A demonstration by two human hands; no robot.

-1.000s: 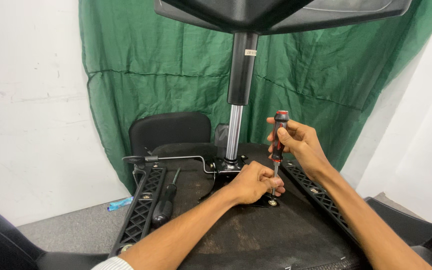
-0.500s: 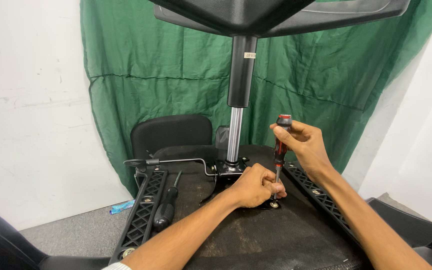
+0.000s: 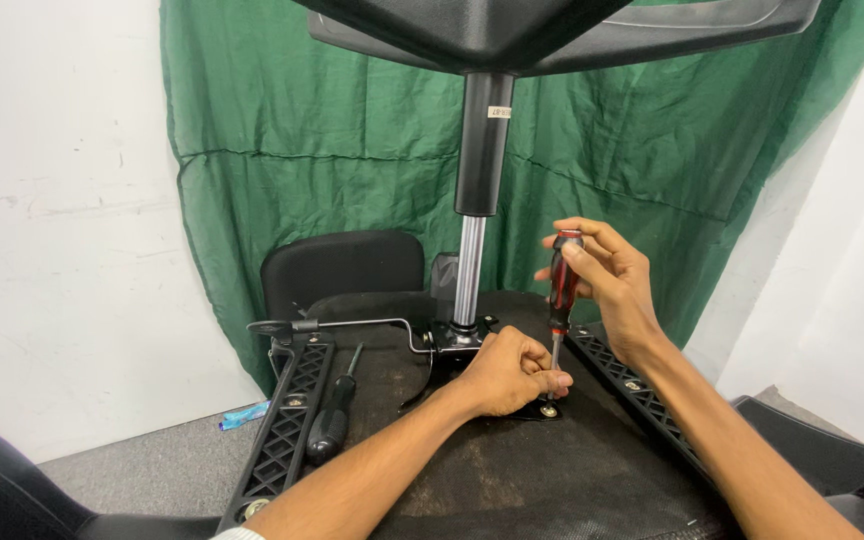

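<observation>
An upturned office chair seat (image 3: 512,470) lies in front of me, its black underside up. A chrome and black gas cylinder (image 3: 474,250) rises from the metal mechanism plate (image 3: 452,345) at its middle. My right hand (image 3: 607,285) grips the red and black handle of a screwdriver (image 3: 560,290) that stands upright, tip on a screw (image 3: 549,409) at the plate's corner. My left hand (image 3: 507,370) is curled around the screwdriver's shaft just above the screw.
A second screwdriver with a black handle (image 3: 332,420) lies on the seat at the left, beside a black armrest bracket (image 3: 287,430). Another bracket (image 3: 642,400) runs along the right. The chair base (image 3: 552,30) hangs overhead. A green cloth (image 3: 352,150) covers the wall behind.
My right hand has shifted slightly on the screwdriver handle, fingers turning around it. The left hand stays at the shaft by the screw.
</observation>
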